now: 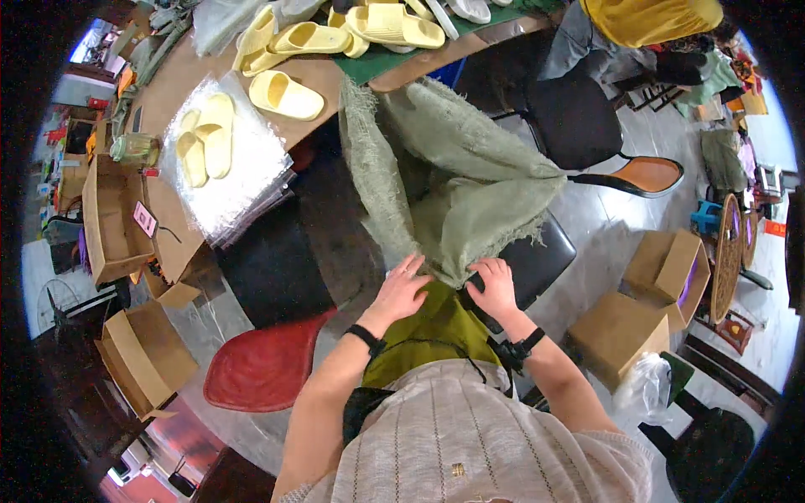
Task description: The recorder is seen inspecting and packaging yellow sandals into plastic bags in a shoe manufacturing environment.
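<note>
My left hand (402, 290) and right hand (495, 287) sit well apart at the near rim of a grey-green woven sack (503, 220), just beyond the olive cloth (436, 331) over my lap. My fingertips meet the rim, but I can't tell whether they are clamped on the cloth. I judge that I spread my hands to steady this side, since the weave looks limp. The sack lies in front of me, short of the table (151, 88), its mouth gaping upward. The mouth's long axis seems to slant from my hands to the far-left corner, with another corner pulled out right; the bottom is hidden. A black seat (549, 261) shows beside it. Farther off, clear bags (262, 172) lie flat at the table's near edge, probably ready for packing, with a yellow slipper pair (215, 138) on top. Beyond, more slippers (394, 25) crowd the far edge.
</note>
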Tool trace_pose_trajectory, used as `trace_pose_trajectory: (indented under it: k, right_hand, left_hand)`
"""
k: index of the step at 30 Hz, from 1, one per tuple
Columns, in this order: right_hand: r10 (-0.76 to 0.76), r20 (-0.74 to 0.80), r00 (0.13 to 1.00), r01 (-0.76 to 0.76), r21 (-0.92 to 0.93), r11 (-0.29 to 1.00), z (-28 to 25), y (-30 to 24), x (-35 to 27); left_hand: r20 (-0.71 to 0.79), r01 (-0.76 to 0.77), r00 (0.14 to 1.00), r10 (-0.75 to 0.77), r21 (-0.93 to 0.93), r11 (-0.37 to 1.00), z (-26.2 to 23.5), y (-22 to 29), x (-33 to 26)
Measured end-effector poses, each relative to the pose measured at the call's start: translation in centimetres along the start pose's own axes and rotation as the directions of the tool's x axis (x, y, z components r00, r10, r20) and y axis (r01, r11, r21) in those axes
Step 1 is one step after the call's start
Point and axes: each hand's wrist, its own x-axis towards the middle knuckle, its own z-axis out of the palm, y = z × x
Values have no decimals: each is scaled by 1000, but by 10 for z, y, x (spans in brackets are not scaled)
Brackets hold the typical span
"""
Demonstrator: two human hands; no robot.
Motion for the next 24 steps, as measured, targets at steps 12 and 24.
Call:
trace_pose_trajectory:
  k: [12, 24]
  right_hand:
    - [-22, 410, 912, 79, -124, 989, 47, 5, 18]
    - [42, 701, 712, -147, 90, 985, 53, 33, 53]
  left_hand:
    - [-183, 497, 694, -696, -579, 647, -156, 10, -260]
    - [62, 178, 194, -979, -984, -27, -72, 76, -403]
